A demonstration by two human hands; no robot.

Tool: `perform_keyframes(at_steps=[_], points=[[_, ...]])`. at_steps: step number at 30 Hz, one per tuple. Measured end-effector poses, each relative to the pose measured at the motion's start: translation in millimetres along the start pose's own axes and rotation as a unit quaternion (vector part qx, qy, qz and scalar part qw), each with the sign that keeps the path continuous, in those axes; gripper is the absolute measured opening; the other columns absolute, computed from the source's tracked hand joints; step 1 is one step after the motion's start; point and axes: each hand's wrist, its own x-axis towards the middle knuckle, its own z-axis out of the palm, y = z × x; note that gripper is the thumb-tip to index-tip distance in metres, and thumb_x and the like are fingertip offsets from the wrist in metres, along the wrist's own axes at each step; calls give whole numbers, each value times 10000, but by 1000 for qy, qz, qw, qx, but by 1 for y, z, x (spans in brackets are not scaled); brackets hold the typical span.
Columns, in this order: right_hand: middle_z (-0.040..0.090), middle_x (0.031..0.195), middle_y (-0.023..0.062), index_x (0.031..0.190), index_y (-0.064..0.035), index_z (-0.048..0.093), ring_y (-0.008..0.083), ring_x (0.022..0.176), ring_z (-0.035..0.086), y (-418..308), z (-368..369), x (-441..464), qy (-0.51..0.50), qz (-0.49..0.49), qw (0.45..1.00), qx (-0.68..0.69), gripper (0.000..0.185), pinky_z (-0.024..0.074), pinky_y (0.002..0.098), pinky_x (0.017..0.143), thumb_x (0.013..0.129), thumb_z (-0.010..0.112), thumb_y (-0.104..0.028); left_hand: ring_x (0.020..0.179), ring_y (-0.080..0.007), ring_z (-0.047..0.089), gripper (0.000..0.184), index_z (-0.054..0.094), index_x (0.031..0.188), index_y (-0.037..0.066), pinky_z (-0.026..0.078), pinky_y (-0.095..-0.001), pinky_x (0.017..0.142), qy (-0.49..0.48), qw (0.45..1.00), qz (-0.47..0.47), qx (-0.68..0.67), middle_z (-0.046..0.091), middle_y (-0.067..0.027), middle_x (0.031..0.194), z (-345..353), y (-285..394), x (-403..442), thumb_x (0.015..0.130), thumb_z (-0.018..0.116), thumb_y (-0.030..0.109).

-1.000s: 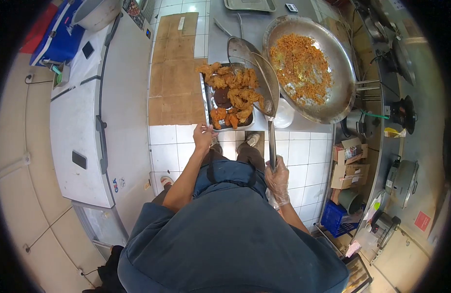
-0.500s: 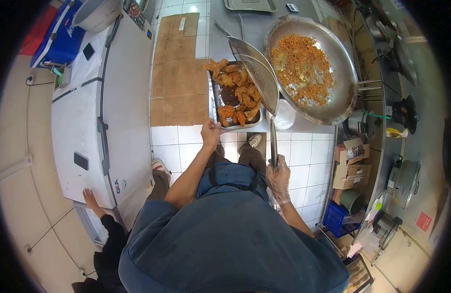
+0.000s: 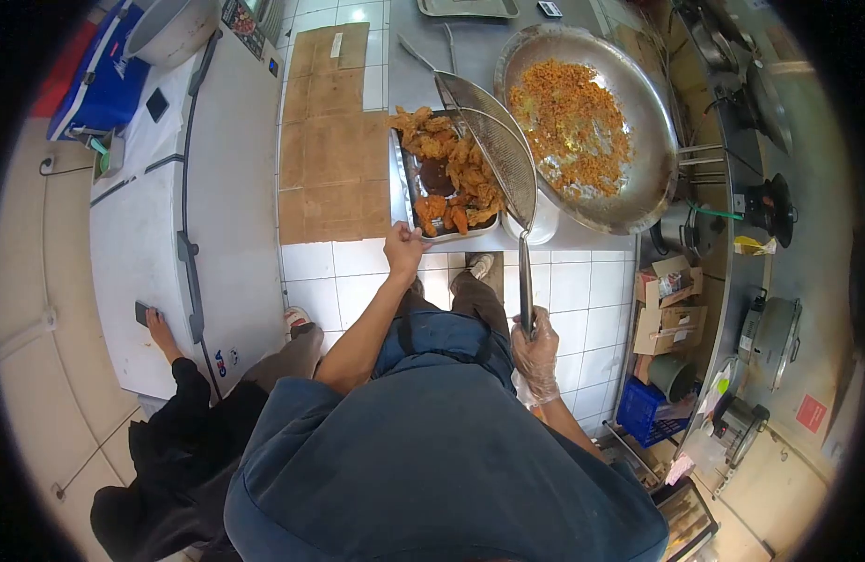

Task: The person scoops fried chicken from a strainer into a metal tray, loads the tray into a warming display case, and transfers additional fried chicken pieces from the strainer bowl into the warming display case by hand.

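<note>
My left hand (image 3: pixel 404 249) is closed on the near left corner of a metal tray (image 3: pixel 401 187), which holds pieces of fried chicken (image 3: pixel 470 170) and a dark brown patch. In a clear plastic glove, my right hand (image 3: pixel 536 352) grips the handle of a wire mesh strainer (image 3: pixel 498 150). The strainer's head leans tilted over the tray's right side and hides part of it. To its right sits a large metal basin (image 3: pixel 659 187) with orange-brown crumbs (image 3: pixel 573 126). A white bowl (image 3: pixel 547 225) is partly covered by the strainer and basin.
A co-worker's hand (image 3: pixel 159 330) is on a dark phone (image 3: pixel 144 313) on the white chest freezer (image 3: pixel 138 253) at left. Cardboard (image 3: pixel 329 173) lies on the tiled floor. Boxes (image 3: pixel 671 328) and a blue crate (image 3: pixel 646 412) stand at right.
A co-worker at left has come further into view, hand reaching the phone on the freezer. The whole view has shifted slightly. My hands keep their holds on tray and strainer.
</note>
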Motion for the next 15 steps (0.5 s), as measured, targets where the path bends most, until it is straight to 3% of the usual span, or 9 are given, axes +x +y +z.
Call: perform_keyframes(at_steps=[15], points=[[622, 748, 88, 967, -34, 598, 157, 668, 616, -3, -3, -3, -9, -27, 999, 21, 92, 492, 305, 626, 878, 617, -41, 698, -144, 623, 105, 530, 904, -19, 644, -332, 627, 31, 999, 16, 15, 489, -41, 802, 4, 11, -7, 919, 634, -15]])
